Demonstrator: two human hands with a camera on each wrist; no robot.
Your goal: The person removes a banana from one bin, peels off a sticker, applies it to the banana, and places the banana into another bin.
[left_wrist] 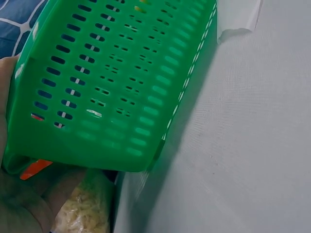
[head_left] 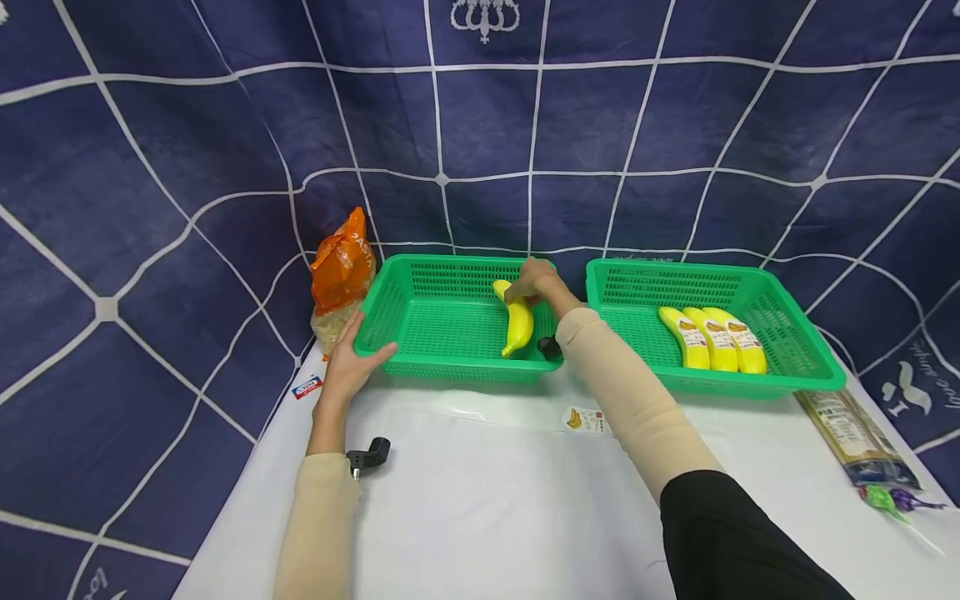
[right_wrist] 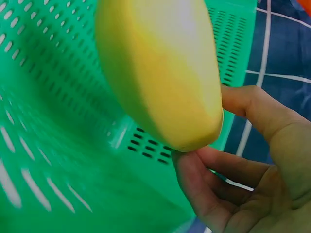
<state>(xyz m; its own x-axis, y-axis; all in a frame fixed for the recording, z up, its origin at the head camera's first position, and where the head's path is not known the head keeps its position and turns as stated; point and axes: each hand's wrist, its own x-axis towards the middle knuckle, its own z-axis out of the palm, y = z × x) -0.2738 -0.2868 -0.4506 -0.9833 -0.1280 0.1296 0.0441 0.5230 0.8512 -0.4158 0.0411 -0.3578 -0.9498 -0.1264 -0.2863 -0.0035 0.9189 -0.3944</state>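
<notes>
In the head view my right hand point(head_left: 534, 282) reaches over the left green basket point(head_left: 450, 367) and pinches a yellow banana point(head_left: 519, 323) near its upper end. The right wrist view shows the thumb and fingers of that right hand point(right_wrist: 243, 179) at one end of the banana point(right_wrist: 160, 73), with the basket's slotted walls behind. My left hand point(head_left: 347, 364) rests at the basket's near left corner, thumb spread over the rim, fingers straight along the outside. In the left wrist view this hand point(left_wrist: 29, 204) is partly hidden by the basket point(left_wrist: 97, 141).
Three labelled bananas point(head_left: 714, 340) lie side by side in the right green basket point(head_left: 750, 387). A banana label point(head_left: 587, 419) lies on the white table point(head_left: 480, 508). An orange bag point(head_left: 343, 267) stands left; a flat packet point(head_left: 858, 437) and lollipops point(head_left: 888, 500) lie right.
</notes>
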